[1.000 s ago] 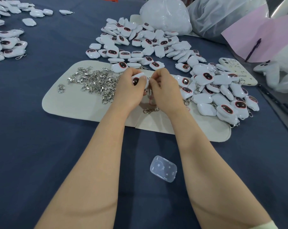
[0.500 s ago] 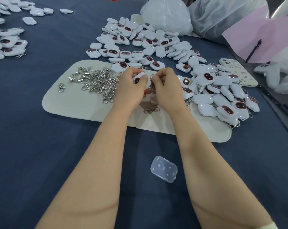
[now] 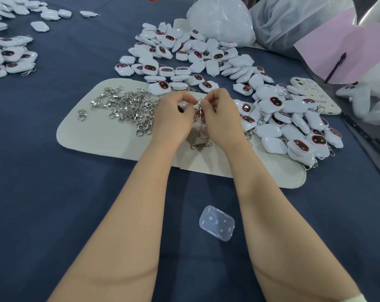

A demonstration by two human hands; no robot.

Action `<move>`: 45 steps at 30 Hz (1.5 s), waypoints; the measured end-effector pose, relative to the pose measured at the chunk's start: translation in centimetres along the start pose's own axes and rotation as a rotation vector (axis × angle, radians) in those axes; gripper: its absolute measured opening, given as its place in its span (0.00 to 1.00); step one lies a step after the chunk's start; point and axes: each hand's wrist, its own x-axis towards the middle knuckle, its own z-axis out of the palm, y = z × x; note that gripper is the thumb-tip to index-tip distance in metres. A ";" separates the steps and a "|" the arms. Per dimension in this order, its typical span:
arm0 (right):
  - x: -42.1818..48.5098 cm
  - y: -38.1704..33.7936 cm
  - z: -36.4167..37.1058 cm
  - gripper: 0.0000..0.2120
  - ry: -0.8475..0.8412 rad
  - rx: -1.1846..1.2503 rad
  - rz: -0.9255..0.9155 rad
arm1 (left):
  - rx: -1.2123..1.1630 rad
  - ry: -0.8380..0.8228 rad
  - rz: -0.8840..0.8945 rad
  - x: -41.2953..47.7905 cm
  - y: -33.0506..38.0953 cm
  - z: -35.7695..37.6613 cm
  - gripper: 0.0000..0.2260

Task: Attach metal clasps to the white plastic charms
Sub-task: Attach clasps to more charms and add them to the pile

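The blue table [image 3: 54,192] carries a cream mat [image 3: 93,136]. White charms [image 3: 184,55] without clasps are heaped behind it, and a heap of metal clasps [image 3: 128,105] lies on its left part. Over the mat's middle the 2 hands meet. The left hand [image 3: 173,118] curls round 1 charm [image 3: 183,104], mostly hidden in its fingers. The right hand [image 3: 221,114] pinches a clasp [image 3: 199,101] just right of the charm, touching or nearly so. The clasp probably needs to travel leftward into the charm's loop, which cannot be seen.
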 end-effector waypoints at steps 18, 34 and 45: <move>-0.4 -0.6 0.2 0.05 -0.020 0.106 -0.004 | 0.107 0.120 0.069 0.5 -0.4 0.2 0.05; -0.5 -0.6 0.5 0.05 0.037 0.082 -0.053 | 0.205 0.119 0.092 0.3 -0.5 0.3 0.05; -0.5 -0.3 0.3 0.05 -0.076 0.096 -0.052 | 0.223 0.102 0.103 0.2 -0.4 0.2 0.04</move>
